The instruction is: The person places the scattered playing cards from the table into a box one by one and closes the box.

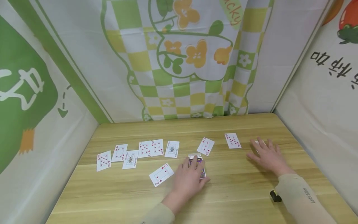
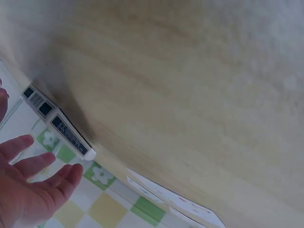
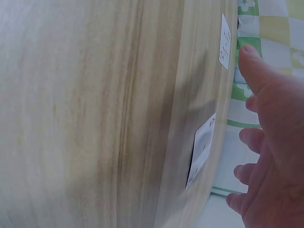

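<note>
My left hand (image 1: 188,175) is over a playing-card box (image 2: 70,134) that lies on the table, its fingers relaxed and spread. The box is purple on top, with a barcode on its side and a pale flap at its far end. In the left wrist view the fingertips show above the box with a gap. At the right, my right hand (image 1: 268,158) hovers with loosely spread fingers over a single card (image 3: 203,149) with red marks. In the head view that hand hides most of this card.
Face-up cards lie across the wooden table (image 1: 229,202): a two of diamonds (image 1: 161,175) left of the box, a three (image 1: 205,146) and a nine (image 1: 232,141) beyond it, and several more, including a joker (image 1: 172,149), at left. A small black object (image 1: 275,196) shows by the right sleeve. Printed curtains surround the table.
</note>
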Demonstrator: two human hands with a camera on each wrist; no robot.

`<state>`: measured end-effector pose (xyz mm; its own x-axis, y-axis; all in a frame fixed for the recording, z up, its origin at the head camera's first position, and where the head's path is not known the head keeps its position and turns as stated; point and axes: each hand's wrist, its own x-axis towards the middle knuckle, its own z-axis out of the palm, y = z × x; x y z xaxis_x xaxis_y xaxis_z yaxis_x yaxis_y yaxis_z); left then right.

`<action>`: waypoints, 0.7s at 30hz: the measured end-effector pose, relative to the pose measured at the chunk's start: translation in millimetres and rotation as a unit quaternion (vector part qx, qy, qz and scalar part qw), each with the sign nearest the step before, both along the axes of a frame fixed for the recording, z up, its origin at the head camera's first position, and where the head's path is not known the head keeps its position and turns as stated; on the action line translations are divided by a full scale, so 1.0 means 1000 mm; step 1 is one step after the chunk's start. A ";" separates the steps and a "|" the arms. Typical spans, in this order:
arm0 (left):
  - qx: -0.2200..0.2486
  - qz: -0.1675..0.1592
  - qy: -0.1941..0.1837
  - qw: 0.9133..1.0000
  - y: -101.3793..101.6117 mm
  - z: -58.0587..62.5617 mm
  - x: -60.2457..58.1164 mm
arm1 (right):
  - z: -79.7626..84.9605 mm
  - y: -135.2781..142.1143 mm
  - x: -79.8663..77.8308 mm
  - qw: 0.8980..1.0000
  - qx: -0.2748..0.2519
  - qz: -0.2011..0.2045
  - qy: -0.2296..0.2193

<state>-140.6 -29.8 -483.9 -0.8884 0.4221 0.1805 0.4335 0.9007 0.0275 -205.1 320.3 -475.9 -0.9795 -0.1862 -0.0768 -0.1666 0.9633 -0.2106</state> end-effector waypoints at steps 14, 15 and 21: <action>-0.015 -0.047 0.097 0.994 0.007 -0.013 0.000 | -0.006 0.005 -0.001 1.000 -0.003 0.004 -0.007; -0.016 -0.048 0.095 0.994 0.007 -0.014 -0.001 | -0.007 0.005 -0.001 1.000 -0.004 0.004 -0.007; -0.022 -0.052 0.095 0.994 0.006 -0.014 -0.004 | -0.009 0.008 -0.002 1.000 -0.002 0.005 -0.001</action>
<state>-144.4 -23.6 -498.0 -0.7907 0.5213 0.3210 0.5182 0.8491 -0.1025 -206.8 327.9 -485.4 -0.9775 -0.1956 -0.0786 -0.1751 0.9609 -0.2143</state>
